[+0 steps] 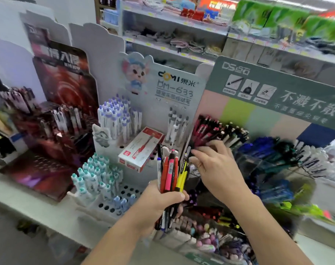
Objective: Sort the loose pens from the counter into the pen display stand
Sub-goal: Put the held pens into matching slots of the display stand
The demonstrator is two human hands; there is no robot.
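Note:
My left hand (159,203) grips an upright bundle of loose pens (172,173), red, pink, yellow, black and blue. My right hand (214,165) reaches over the bundle toward the tiered pen display stand (277,104) with the grey-green header. Its fingers pinch a dark pen (188,150) at the row of maroon pens (205,132) on the stand's left end. The pen's lower part is hidden behind the bundle.
A white display stand (174,87) with purple-capped and teal-capped pens stands at centre left, a red-and-white pen box (140,150) lying on it. A dark red stand (67,88) is further left. Blue, green and white pens fill tiers at right. Store shelves rise behind.

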